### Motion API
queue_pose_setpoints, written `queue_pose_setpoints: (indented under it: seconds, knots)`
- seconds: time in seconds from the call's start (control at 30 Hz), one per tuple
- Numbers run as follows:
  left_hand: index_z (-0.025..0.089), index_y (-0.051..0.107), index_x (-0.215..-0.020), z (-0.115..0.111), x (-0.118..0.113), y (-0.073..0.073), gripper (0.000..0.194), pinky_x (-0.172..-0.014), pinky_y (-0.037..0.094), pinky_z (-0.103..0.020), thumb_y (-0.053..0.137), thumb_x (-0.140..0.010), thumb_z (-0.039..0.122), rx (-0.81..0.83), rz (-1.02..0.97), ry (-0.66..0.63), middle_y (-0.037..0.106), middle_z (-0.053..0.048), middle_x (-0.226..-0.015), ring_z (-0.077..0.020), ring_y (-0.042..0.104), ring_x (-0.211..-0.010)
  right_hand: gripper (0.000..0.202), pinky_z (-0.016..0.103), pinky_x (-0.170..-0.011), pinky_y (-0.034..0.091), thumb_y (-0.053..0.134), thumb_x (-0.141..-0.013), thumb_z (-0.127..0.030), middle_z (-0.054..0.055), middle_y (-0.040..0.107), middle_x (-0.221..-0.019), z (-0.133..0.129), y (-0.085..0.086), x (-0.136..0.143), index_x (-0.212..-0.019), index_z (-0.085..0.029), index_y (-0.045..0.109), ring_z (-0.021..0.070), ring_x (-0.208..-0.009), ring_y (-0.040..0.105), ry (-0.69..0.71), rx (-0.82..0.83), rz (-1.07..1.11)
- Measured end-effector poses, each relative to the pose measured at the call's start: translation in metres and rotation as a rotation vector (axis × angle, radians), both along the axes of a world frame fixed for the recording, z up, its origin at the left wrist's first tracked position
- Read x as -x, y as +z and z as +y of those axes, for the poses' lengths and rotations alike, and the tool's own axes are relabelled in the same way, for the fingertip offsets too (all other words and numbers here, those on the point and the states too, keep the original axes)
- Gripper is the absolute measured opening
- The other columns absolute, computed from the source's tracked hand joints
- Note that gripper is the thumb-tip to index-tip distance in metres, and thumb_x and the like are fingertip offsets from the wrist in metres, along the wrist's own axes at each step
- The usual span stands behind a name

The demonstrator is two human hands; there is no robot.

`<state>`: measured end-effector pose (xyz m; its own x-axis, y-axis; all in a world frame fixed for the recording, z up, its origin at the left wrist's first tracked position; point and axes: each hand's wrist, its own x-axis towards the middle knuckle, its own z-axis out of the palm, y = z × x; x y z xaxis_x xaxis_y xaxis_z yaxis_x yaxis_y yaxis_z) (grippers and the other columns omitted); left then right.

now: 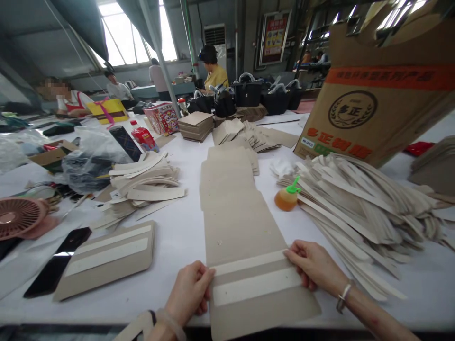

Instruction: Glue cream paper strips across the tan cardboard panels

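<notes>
In front of me lies a grey-beige cardboard panel (270, 315), the nearest of a row of overlapping panels (231, 222) running away from me. Two pale strips cross it: an upper cardboard strip (250, 263) and a wider lower strip (258, 286). My left hand (190, 289) pinches the upper strip's left end, its fingers closed at the panel's edge. At the other end of that strip, my right hand (314, 265) is closed in a pinch, its lower fingers curled beside the panel. To the left rests a stack of panels (110, 260) bearing two similar strips.
Loose strips are heaped on the right (366, 203) and left (149, 184). A squeeze bottle (286, 199) of amber liquid stands near the right heap. A phone (59, 260), a pink fan (21, 218) and a large carton (373, 94) are around. Co-workers sit farther back.
</notes>
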<state>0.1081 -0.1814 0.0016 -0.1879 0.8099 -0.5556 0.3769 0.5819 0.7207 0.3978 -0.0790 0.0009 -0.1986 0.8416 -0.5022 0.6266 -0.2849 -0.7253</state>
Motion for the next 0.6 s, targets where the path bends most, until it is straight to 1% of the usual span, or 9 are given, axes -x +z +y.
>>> queue_pose_setpoints:
  seconds: [0.1,0.13,0.17,0.23,0.27,0.33,0.43,0.5,0.6]
  knots:
    - [0.023,0.041,-0.07,0.001,0.001,0.003,0.028,-0.03,0.033,-0.021,0.033,-0.082,0.047,-0.006,0.076,-0.051,0.053,0.006,-0.045,-0.0112,0.047,-0.03,0.024,0.019,-0.027,0.031,0.041,-0.083,-0.039,-0.006,0.051,-0.047,0.0,0.006,0.002,-0.066,-0.022,0.041,0.0116,-0.03,0.051,0.018,-0.006,-0.059]
    - [0.023,0.04,-0.068,0.001,0.002,0.005,0.027,-0.032,0.033,-0.022,0.034,-0.082,0.046,-0.021,0.111,-0.072,0.052,0.006,-0.045,-0.0115,0.048,-0.032,0.022,0.02,-0.029,0.032,0.042,-0.083,-0.037,-0.006,0.05,-0.047,-0.001,0.009,0.002,-0.067,-0.022,0.042,0.0114,-0.031,0.05,0.034,-0.053,-0.103]
    - [0.023,0.041,-0.067,0.001,0.003,0.007,0.027,-0.036,0.034,-0.022,0.037,-0.082,0.045,-0.045,0.147,-0.089,0.052,0.006,-0.046,-0.0119,0.05,-0.036,0.018,0.021,-0.033,0.034,0.044,-0.082,-0.035,-0.006,0.05,-0.049,-0.001,0.013,0.002,-0.069,-0.022,0.043,0.0116,-0.034,0.05,0.055,-0.139,-0.161]
    - [0.023,0.042,-0.066,0.001,0.005,0.011,0.024,-0.046,0.037,-0.024,0.043,-0.082,0.041,-0.126,0.27,-0.139,0.052,0.005,-0.05,-0.0133,0.053,-0.047,0.008,0.023,-0.045,0.039,0.05,-0.079,-0.029,-0.004,0.053,-0.059,-0.002,0.02,0.002,-0.079,-0.022,0.048,0.013,-0.047,0.054,0.126,-0.395,-0.274]
    - [0.023,0.045,-0.069,0.0,0.006,0.013,0.021,-0.052,0.038,-0.025,0.045,-0.082,0.039,-0.187,0.352,-0.179,0.055,0.004,-0.056,-0.0141,0.055,-0.054,0.008,0.024,-0.051,0.04,0.051,-0.079,-0.025,-0.002,0.055,-0.068,-0.003,0.023,0.002,-0.086,-0.022,0.051,0.014,-0.057,0.056,0.179,-0.528,-0.305]
    - [0.025,0.053,-0.087,-0.001,0.005,0.016,0.013,-0.062,0.041,-0.027,0.041,-0.085,0.029,-0.342,0.514,-0.313,0.061,0.001,-0.077,-0.0153,0.058,-0.069,0.022,0.025,-0.061,0.041,0.047,-0.081,-0.017,0.002,0.055,-0.083,-0.003,0.025,0.001,-0.101,-0.024,0.054,0.0152,-0.071,0.055,0.329,-0.715,-0.316]
    - [0.036,0.048,-0.117,0.001,0.0,0.019,0.045,-0.076,0.041,-0.027,0.037,-0.082,0.01,-0.554,0.647,-0.616,0.058,-0.001,-0.106,-0.015,0.057,-0.089,0.033,0.026,-0.067,0.038,0.04,-0.084,-0.007,0.003,0.053,-0.087,-0.002,0.022,0.0,-0.104,-0.026,0.058,0.0151,-0.076,0.05,0.653,-0.877,-0.28]
    - [0.039,0.044,-0.123,0.003,-0.003,0.019,0.058,-0.078,0.042,-0.028,0.042,-0.076,0.005,-0.61,0.7,-0.79,0.057,-0.001,-0.11,-0.0165,0.056,-0.092,0.032,0.029,-0.07,0.035,0.043,-0.084,-0.008,0.003,0.053,-0.087,0.0,0.02,-0.001,-0.104,-0.027,0.059,0.0164,-0.079,0.048,0.839,-0.955,-0.291]
    - [0.038,0.04,-0.128,0.008,-0.005,0.021,0.067,-0.078,0.043,-0.031,0.047,-0.071,0.004,-0.595,0.764,-0.925,0.057,-0.003,-0.114,-0.0203,0.055,-0.094,0.029,0.032,-0.071,0.032,0.049,-0.084,-0.013,0.004,0.055,-0.088,0.003,0.022,0.001,-0.109,-0.025,0.056,0.0184,-0.081,0.047,0.963,-0.997,-0.341]
